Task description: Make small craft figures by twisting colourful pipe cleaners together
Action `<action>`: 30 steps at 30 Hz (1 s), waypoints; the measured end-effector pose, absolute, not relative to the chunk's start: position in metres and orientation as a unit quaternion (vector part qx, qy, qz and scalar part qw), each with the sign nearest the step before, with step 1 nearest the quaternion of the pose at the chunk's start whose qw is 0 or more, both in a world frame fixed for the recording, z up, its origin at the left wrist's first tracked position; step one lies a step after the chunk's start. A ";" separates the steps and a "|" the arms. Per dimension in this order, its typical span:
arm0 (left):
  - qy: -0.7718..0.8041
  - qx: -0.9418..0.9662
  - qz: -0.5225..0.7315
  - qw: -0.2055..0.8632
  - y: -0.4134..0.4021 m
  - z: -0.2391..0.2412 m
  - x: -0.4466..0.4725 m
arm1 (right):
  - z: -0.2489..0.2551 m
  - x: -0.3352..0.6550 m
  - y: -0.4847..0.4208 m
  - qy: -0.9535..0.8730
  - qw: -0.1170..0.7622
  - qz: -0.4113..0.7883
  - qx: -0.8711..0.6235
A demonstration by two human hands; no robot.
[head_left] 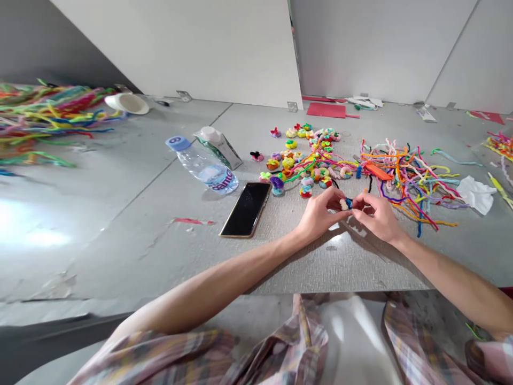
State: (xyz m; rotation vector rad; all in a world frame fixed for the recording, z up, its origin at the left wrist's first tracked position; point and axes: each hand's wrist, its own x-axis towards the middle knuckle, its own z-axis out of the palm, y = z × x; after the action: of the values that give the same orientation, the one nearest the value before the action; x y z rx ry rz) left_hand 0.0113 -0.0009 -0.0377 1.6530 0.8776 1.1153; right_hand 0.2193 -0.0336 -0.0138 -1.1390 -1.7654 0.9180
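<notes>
My left hand (320,213) and my right hand (377,216) meet above the table's front part, fingertips nearly touching. Between them is a small white-and-blue pipe cleaner piece (344,204), pinched by both hands and partly hidden by the fingers. Just beyond the hands lie many small coiled pipe cleaner figures (306,183) in mixed colours. To the right of them spreads a tangle of loose pipe cleaners (401,176), with an orange comb-like object (379,171) on top.
A phone (246,209) lies left of my forearm. Behind it are a tilted water bottle (204,168) and a milk carton (219,147). A white cup (127,104) lies by more pipe cleaners (44,123) at far left. Crumpled tissue (476,194) and a yellow-handled tool (500,190) sit right.
</notes>
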 end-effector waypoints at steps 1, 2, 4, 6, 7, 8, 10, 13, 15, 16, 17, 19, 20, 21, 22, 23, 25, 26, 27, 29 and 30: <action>0.357 0.667 0.456 0.468 -0.001 -0.037 0.012 | -0.014 0.219 -0.034 -0.709 0.410 0.361 -0.447; 0.357 0.661 0.458 0.475 -0.001 -0.037 0.012 | -0.015 0.219 -0.035 -0.710 0.411 0.363 -0.442; 0.343 0.639 0.457 0.514 -0.001 -0.036 0.012 | -0.016 0.219 -0.035 -0.704 0.421 0.368 -0.437; 0.310 0.609 0.449 0.576 -0.001 -0.036 0.012 | -0.015 0.220 -0.034 -0.714 0.434 0.334 -0.437; 0.292 0.595 0.443 0.604 0.000 -0.036 0.012 | -0.015 0.220 -0.034 -0.725 0.438 0.305 -0.437; 0.276 0.586 0.436 0.625 0.000 -0.036 0.012 | -0.015 0.220 -0.034 -0.737 0.439 0.276 -0.435; 0.259 0.581 0.425 0.644 0.001 -0.037 0.012 | -0.016 0.220 -0.034 -0.756 0.437 0.236 -0.427; 0.242 0.576 0.420 0.658 0.003 -0.037 0.012 | -0.017 0.219 -0.034 -0.770 0.438 0.204 -0.416; 0.235 0.574 0.419 0.664 0.003 -0.037 0.012 | -0.017 0.218 -0.034 -0.781 0.441 0.181 -0.403; 0.235 0.574 0.416 0.665 0.003 -0.036 0.012 | -0.016 0.218 -0.034 -0.789 0.440 0.167 -0.394; 0.237 0.576 0.412 0.665 0.003 -0.036 0.012 | -0.016 0.219 -0.034 -0.798 0.438 0.152 -0.386; 0.243 0.580 0.405 0.664 0.002 -0.035 0.012 | -0.015 0.220 -0.034 -0.812 0.428 0.118 -0.379; 0.245 0.580 0.403 0.664 0.002 -0.035 0.012 | -0.015 0.221 -0.035 -0.817 0.422 0.105 -0.379; 0.244 0.578 0.403 0.666 0.002 -0.035 0.012 | -0.015 0.222 -0.035 -0.820 0.418 0.096 -0.381; 0.243 0.575 0.405 0.668 0.002 -0.035 0.012 | -0.015 0.222 -0.035 -0.821 0.414 0.092 -0.382; 0.241 0.571 0.408 0.670 0.002 -0.035 0.012 | -0.015 0.223 -0.035 -0.822 0.412 0.091 -0.382; 0.239 0.564 0.414 0.673 0.002 -0.036 0.013 | -0.017 0.223 -0.035 -0.821 0.412 0.098 -0.382; 0.238 0.562 0.416 0.673 0.002 -0.036 0.013 | -0.017 0.223 -0.035 -0.819 0.413 0.104 -0.383; 0.236 0.562 0.417 0.674 0.002 -0.036 0.013 | -0.018 0.222 -0.035 -0.817 0.416 0.111 -0.384; 0.231 0.562 0.418 0.676 0.002 -0.036 0.013 | -0.020 0.222 -0.035 -0.809 0.425 0.121 -0.388; 0.230 0.561 0.418 0.677 0.002 -0.036 0.013 | -0.020 0.222 -0.035 -0.806 0.430 0.123 -0.387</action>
State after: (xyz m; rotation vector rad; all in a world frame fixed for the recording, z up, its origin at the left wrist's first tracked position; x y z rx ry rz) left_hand 0.0131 0.0024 -0.0362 1.2622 0.5161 0.9388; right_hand 0.2216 -0.0352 -0.0202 -0.9667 -2.0118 0.3059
